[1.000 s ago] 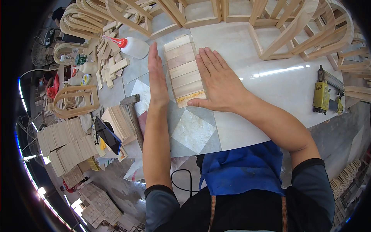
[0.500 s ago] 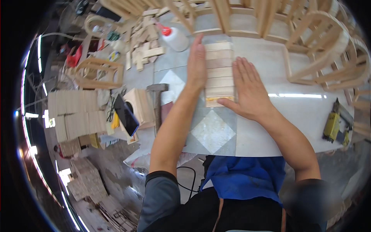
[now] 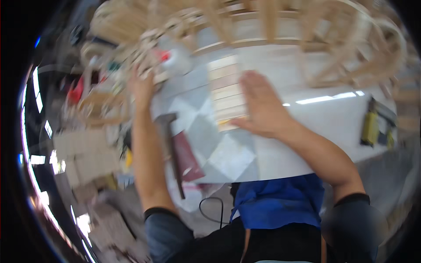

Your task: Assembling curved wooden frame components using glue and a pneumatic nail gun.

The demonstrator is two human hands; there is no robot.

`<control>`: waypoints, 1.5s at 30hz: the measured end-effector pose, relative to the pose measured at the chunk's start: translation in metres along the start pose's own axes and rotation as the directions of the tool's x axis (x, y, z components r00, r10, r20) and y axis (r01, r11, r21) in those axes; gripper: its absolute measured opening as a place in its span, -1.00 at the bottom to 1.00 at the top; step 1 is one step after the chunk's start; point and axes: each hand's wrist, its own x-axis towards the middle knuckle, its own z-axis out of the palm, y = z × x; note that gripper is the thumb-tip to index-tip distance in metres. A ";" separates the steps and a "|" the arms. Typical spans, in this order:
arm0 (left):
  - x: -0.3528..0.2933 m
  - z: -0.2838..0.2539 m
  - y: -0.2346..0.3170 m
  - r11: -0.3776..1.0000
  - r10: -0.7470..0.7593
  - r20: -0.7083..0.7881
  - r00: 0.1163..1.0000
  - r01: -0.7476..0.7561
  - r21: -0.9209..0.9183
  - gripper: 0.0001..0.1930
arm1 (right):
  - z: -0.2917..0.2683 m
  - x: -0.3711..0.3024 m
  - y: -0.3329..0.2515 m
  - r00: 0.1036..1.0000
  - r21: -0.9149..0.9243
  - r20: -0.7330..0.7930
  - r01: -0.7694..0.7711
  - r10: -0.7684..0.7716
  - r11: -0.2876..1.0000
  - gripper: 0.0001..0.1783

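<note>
Several short pale wooden blocks (image 3: 227, 90) lie side by side in a row on the table, with a yellowish mark on the nearest one. My right hand (image 3: 266, 107) rests flat along the row's right side, fingers stretched out, the thumb reaching over its near end. Out to the left, my left hand (image 3: 143, 85) is at a heap of loose wooden blocks (image 3: 149, 41). Motion smears its fingers, so whether it grips a block cannot be told. Beside that hand stands a white squeeze bottle (image 3: 179, 61) with a red cap.
A hammer (image 3: 172, 151) lies right of my left forearm, next to a dark red sheet (image 3: 187, 158). Curved wooden frames (image 3: 351, 44) fill the table's far side. On the right sits a yellow-green tool (image 3: 370, 125). Stacked wooden boards (image 3: 83, 147) stand at the left.
My left hand has left the row's left side and moved left to the heap of blocks. My right hand stays against the row. The whole view has shifted and blurred.
</note>
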 end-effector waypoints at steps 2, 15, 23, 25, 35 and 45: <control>0.036 -0.007 -0.084 0.990 -0.131 0.223 0.966 0.114 0.086 -0.32 | 0.012 0.005 -0.009 0.997 0.080 -0.071 0.022 -0.016 0.997 0.18; 0.034 0.034 -0.081 0.825 -0.125 0.130 0.984 0.030 0.565 -0.34 | 0.007 -0.005 -0.008 1.000 -0.055 0.009 0.007 -0.007 0.998 0.26; 0.015 -0.035 -0.083 0.953 -0.154 0.315 0.937 0.057 0.298 -0.42 | 0.021 0.001 -0.012 0.996 0.015 -0.057 0.066 -0.065 0.998 0.22; 0.007 -0.022 -0.042 0.948 -0.203 0.336 0.920 0.098 0.304 -0.40 | 0.020 -0.001 -0.002 0.996 0.023 -0.083 0.039 -0.037 0.999 0.17; -0.025 -0.053 0.025 0.970 -0.196 0.170 0.966 0.165 0.178 -0.50 | 0.007 0.001 -0.006 0.998 -0.163 0.019 0.065 -0.063 0.985 0.14; -0.055 -0.062 0.070 0.985 -0.149 0.158 0.976 0.132 0.111 -0.55 | 0.008 0.001 -0.007 0.996 -0.231 0.061 0.072 -0.060 0.970 0.11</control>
